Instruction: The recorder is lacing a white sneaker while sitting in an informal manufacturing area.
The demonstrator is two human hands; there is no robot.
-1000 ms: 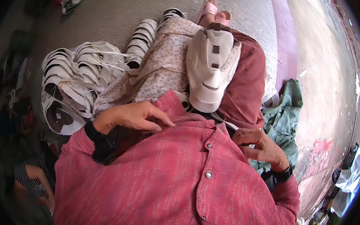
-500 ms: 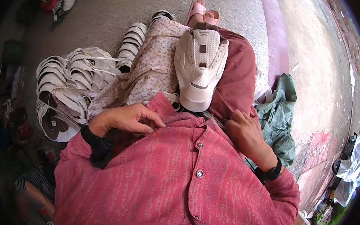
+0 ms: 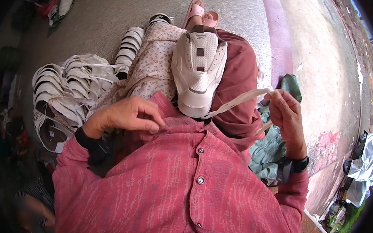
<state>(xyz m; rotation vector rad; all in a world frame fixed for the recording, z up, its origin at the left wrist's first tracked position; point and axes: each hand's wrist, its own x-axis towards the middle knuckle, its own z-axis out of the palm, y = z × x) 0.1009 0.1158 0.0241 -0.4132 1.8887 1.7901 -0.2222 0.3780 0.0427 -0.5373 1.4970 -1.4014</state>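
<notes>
A white shoe upper (image 3: 198,73) with perforated panels and a brown edge lies lengthwise on my lap, its toe end toward my waist. In the raised fingers of my right hand (image 3: 286,113) is a flat white shoelace (image 3: 240,102), pinched and pulled out from beside the toe end. A loose end of it hangs below that hand. My left hand (image 3: 129,114) is closed, fingers curled together over the hem of my red shirt (image 3: 160,167). Anything inside its grip is hidden.
Stacked white shoe uppers with trailing laces (image 3: 65,94) lie left of my lap, and another row (image 3: 130,46) stands farther ahead. Floral cloth (image 3: 154,57) covers my left thigh. A green sheet (image 3: 268,151) sits at my right. A person's arm (image 3: 39,210) shows at lower left.
My right hand has risen and moved right from the shirt hem, drawing the shoelace out taut. My left hand has shifted only slightly, and the view has moved a little.
</notes>
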